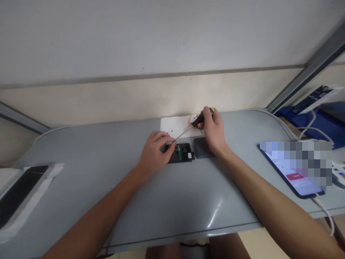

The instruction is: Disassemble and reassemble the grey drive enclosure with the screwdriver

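My right hand [215, 131] is closed around the black and yellow handle of a screwdriver [198, 118]. Its thin shaft slants down and left, so the tip reaches the fingertips of my left hand [157, 151]. Those left fingers are pinched together at the upper left corner of an opened black device [185, 158] with a green circuit board [179, 151] inside. Whether they grip the screwdriver tip, a tiny part or the device's edge is too small to make out. A dark grey cover [202, 148] lies right of the device, partly behind my right hand and wrist.
A white sheet [172, 126] with small dark specks lies behind the device, with a round whitish item [194, 119] on it. A phone [293, 172] with a cable lies at right, near a power strip [338, 174]. A dark flat panel [23, 190] is at left.
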A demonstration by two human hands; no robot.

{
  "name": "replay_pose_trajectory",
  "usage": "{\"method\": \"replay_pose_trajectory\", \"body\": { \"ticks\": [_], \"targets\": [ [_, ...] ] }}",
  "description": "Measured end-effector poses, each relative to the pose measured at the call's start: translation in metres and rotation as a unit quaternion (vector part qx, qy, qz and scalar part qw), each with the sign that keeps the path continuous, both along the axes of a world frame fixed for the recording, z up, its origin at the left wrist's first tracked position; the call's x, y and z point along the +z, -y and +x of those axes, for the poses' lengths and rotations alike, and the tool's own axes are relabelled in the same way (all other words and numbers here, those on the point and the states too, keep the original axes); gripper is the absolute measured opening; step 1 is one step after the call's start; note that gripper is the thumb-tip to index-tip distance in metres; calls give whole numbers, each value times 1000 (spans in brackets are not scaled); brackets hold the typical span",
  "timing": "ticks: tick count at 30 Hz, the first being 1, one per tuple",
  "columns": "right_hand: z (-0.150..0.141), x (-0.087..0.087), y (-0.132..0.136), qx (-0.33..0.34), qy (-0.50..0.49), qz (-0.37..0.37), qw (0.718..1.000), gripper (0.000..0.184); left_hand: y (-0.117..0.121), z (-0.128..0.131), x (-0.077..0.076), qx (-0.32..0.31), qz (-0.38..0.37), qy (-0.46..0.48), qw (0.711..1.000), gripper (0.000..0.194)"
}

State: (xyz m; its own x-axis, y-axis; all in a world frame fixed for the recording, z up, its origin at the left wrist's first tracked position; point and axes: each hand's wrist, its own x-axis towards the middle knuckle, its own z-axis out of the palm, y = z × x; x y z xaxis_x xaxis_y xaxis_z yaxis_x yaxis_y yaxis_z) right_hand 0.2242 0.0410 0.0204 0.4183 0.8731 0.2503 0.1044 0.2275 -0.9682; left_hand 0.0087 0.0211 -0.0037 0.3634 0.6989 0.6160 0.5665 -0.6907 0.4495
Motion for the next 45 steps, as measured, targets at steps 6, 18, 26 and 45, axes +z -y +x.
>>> {"method": "replay_pose_trajectory", "body": {
  "ticks": [6, 18, 26, 45],
  "targets": [
    [-4, 2, 4, 7, 5, 14, 1000, 36, 1, -2, 4, -2, 5, -13, 1000, 14],
    [-10, 6, 15, 25, 59, 92, 994, 33, 2, -5, 4, 9, -11, -34, 999, 11],
    [-12, -1, 16, 51, 104, 75, 990, 37, -7, -12, -2, 92, -104, -36, 990, 25],
    [-14, 1, 20, 75, 168, 65, 981, 33, -7, -12, -3, 53, -159, -51, 985, 25]
  ]
}}
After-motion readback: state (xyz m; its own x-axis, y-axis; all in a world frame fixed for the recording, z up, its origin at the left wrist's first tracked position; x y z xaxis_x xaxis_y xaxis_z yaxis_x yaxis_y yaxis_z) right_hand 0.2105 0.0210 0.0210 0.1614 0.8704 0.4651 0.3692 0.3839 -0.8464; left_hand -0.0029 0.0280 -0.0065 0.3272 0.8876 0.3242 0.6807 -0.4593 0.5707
